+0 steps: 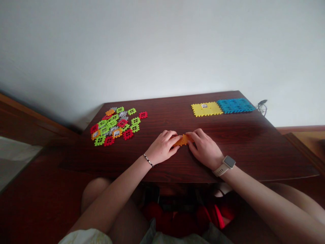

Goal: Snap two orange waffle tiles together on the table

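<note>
Orange interlocking tiles (181, 140) lie between my two hands over the middle of the table. My left hand (164, 145) grips the left end, its thumb below and fingers above. On the right end, my right hand (205, 148) holds on with thumb and fingers closed. The toothed edges show in the gap between the hands; fingers cover the rest, so I cannot tell whether the pieces are fully joined.
A loose pile of green, red, grey and orange window tiles (111, 125) lies at the left. Joined yellow tiles (207, 109) and blue tiles (236, 105) sit at the back right of the dark wooden table (165, 115). A black cable (262, 105) hangs beyond the right edge.
</note>
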A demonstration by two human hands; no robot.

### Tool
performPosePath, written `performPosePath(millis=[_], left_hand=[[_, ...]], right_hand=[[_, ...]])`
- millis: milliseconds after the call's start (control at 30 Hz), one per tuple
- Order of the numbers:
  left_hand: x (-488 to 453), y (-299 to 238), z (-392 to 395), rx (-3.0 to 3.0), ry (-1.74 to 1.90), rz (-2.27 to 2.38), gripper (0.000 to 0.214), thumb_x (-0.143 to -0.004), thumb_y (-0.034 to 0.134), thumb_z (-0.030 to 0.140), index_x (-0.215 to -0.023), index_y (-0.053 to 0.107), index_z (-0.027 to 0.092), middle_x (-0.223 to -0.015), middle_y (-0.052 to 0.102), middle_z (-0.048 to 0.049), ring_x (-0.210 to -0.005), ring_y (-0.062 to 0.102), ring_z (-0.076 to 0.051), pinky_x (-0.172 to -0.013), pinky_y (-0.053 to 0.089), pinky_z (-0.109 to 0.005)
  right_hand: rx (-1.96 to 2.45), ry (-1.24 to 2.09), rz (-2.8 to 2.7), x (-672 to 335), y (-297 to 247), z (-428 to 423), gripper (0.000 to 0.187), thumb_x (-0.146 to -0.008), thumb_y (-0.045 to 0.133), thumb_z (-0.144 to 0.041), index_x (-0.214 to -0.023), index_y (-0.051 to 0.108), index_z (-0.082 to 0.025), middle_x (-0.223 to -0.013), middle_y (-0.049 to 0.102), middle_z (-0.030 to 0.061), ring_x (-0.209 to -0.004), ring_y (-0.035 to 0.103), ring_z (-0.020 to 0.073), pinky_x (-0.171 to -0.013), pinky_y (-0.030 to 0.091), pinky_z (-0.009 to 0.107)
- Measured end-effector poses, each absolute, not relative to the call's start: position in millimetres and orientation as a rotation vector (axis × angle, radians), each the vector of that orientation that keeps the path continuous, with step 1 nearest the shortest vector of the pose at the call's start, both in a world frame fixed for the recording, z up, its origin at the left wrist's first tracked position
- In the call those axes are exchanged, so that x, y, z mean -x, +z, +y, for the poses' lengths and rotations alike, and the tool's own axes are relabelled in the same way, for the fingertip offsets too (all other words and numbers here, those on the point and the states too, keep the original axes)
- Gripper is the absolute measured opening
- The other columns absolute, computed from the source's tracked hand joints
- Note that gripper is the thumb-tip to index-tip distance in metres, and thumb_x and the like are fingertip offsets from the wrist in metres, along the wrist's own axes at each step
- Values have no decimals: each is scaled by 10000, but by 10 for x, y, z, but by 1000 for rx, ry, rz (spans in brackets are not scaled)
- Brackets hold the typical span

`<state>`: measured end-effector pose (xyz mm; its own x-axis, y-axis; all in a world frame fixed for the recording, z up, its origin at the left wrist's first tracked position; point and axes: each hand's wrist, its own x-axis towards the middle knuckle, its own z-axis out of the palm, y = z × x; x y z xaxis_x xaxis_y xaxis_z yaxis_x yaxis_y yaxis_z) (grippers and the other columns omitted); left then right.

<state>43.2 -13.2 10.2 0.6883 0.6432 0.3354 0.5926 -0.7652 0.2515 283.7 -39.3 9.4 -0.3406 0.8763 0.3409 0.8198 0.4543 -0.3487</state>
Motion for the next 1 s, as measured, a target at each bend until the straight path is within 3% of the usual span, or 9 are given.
performPosePath(millis=[1000], left_hand=[[-438, 111, -135, -2768, 607, 1020, 388, -1052, 632, 249, -1436, 602, 202, -1340, 619, -110, -1204, 579, -280, -1123, 541, -491]], right_hand=[[1426, 135, -2244, -2833, 96, -397, 290, -1060, 512, -229, -1312, 637, -159, -1140, 620, 126, -1002, 671, 275, -908, 565, 411]])
